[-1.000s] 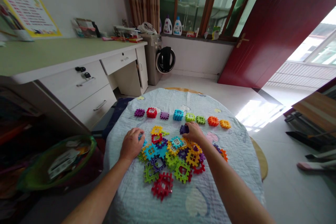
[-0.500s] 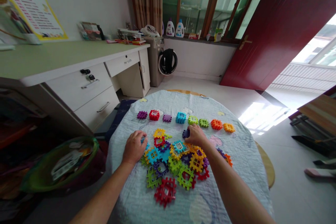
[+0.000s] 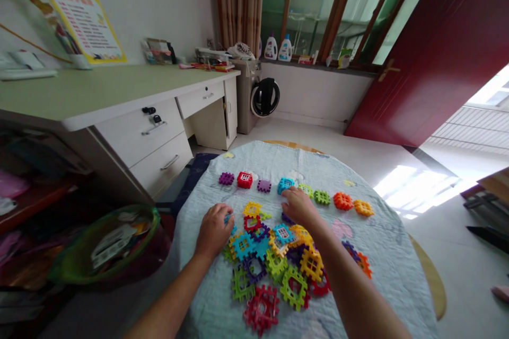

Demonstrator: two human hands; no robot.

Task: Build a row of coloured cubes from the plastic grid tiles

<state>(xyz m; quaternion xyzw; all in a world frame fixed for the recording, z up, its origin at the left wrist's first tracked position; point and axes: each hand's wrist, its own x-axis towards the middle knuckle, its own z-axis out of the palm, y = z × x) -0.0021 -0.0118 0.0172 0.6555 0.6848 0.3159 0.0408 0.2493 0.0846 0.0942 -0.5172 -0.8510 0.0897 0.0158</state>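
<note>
A pile of coloured interlocking plastic tiles lies on a round table under a pale blue quilt. Beyond it runs a row of small built pieces: purple, red, purple, blue, green and orange. My left hand rests curled at the pile's left edge, its fingers closed on a small blue tile. My right hand reaches over the pile, fingers bent down, fingertips touching the blue piece. A purple tile shows under its thumb side.
A long desk with drawers stands to the left. On the floor beside the table sits a green basket. A small washing machine is by the window. A red door stands open on the right, with sunlit floor beyond.
My right hand has moved forward from the pile's far edge to the row, by the blue piece. My left hand has stayed at the pile's left. The view has tilted up.
</note>
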